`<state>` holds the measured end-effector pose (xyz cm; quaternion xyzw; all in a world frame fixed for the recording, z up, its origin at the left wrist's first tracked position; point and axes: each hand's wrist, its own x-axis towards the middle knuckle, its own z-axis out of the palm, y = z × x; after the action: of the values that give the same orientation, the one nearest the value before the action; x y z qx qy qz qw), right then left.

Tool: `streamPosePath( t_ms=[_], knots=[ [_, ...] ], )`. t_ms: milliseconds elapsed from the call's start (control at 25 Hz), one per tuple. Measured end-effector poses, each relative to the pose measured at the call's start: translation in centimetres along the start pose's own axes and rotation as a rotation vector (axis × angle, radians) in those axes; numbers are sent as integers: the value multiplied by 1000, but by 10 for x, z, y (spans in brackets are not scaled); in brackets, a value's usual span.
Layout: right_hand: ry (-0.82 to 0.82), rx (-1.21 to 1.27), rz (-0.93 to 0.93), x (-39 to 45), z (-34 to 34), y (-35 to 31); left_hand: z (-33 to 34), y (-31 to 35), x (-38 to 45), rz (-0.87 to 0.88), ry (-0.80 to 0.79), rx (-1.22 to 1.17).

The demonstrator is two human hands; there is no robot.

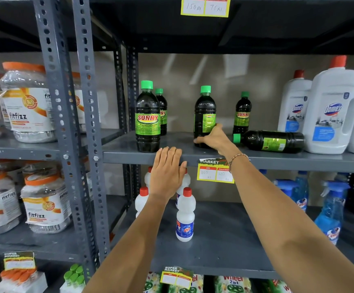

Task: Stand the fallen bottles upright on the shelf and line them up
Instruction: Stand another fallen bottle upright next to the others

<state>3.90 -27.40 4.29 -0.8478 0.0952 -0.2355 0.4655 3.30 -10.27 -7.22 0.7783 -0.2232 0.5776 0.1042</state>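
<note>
Right hand (pixel 213 138) clasps upright bottle (pixel 204 115); fallen bottle (pixel 271 141) lies beside

The grey metal shelf (pixel 193 154) carries four dark plastic bottles with green caps standing upright: one at the front left (pixel 147 117), a second just behind it (pixel 162 112), a third mid-shelf (pixel 204 115), a fourth further back (pixel 242 113). A fifth such bottle (pixel 271 141) lies on its side, cap pointing left. White plastic jugs with red caps (pixel 332 111) stand at the right.
</note>
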Motion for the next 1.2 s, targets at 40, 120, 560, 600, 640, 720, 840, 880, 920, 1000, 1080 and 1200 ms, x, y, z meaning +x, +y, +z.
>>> streamPosePath(
  t_ms=[40, 120, 560, 600, 640, 720, 840, 880, 920, 1000, 1080, 1200],
  knots=[
    [-8, -10, 10, -1, -1, -1, 0, 0, 0, 0, -1, 1],
    [29, -77, 11, -1, 0, 1, -1, 0, 1, -2, -11, -2],
    [53, -59, -8, -1, -2, 2, 0, -1, 0, 3, -1, 2],
    [37, -44, -2, 0, -2, 2, 0, -1, 0, 6, 4, 2],
    [17, -16, 10, 0, -1, 2, 1, -1, 0, 8, 9, 1],
    [10, 14, 10, 2, -2, 3, 1, 0, 0, 8, 11, 3],
    [33, -11, 3, 1, -3, 2, 1, 0, -1, 3, 6, 11],
    [8, 23, 15, 1, -2, 2, 2, 0, -1, 4, 8, 10],
    [-21, 57, 30, 0, -3, 1, 2, 0, -1, 5, 12, 10],
    [-53, 82, 40, 1, -3, 2, 2, 0, 0, 7, 21, 9],
    [-46, 74, 13, 1, -3, 3, 2, 0, 0, 5, 26, 3],
    [-63, 91, 9, 0, -3, 3, 1, 0, 0, 8, 21, 4]
  ],
)
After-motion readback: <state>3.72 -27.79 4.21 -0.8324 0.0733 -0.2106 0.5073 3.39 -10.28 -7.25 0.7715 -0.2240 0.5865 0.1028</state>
